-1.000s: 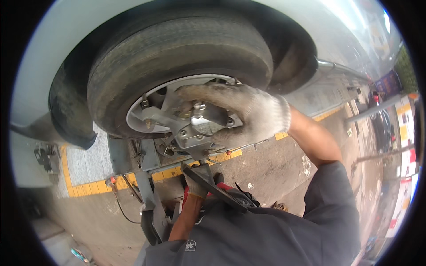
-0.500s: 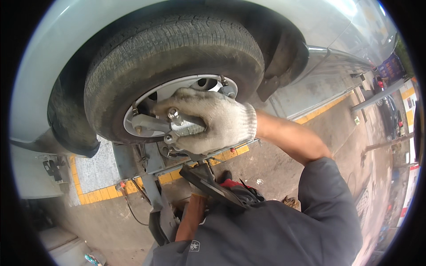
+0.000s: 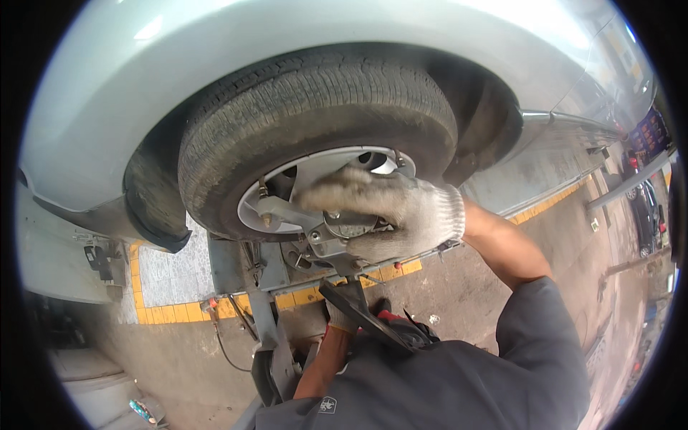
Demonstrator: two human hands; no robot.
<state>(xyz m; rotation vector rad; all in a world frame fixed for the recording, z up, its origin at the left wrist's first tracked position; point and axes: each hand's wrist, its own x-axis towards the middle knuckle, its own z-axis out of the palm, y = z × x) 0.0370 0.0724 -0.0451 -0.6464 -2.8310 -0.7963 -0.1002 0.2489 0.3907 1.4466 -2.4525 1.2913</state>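
A metal wheel clamp [image 3: 327, 244], with arms reaching to the rim's edge, sits across the silver wheel rim [image 3: 315, 170]. My right hand [image 3: 412, 215], in a whitish knitted glove, is closed around the clamp's round centre, thumb below and fingers above; the fingertips are smeared by motion. Beneath the clamp hangs a dark, flat bar-like part [image 3: 365, 315]. Low in the view, my gloved left hand [image 3: 342, 317] is up against that dark part, which hides its fingers. The worn black tyre [image 3: 315, 129] stands in the wheel arch.
Silver bodywork [image 3: 287, 36] curves over the tyre. A grey lift platform edged with yellow blocks [image 3: 168, 313] runs below the car. A grey post-like part [image 3: 265, 322] stands left of my left arm, near a hanging cable [image 3: 226, 351]. Another car [image 3: 647, 215] is at far right.
The wheel, clamp and both hands appear farther right and slightly lower as the view shifts. My right fingers have moved over the clamp's centre, covering the bolt that showed before.
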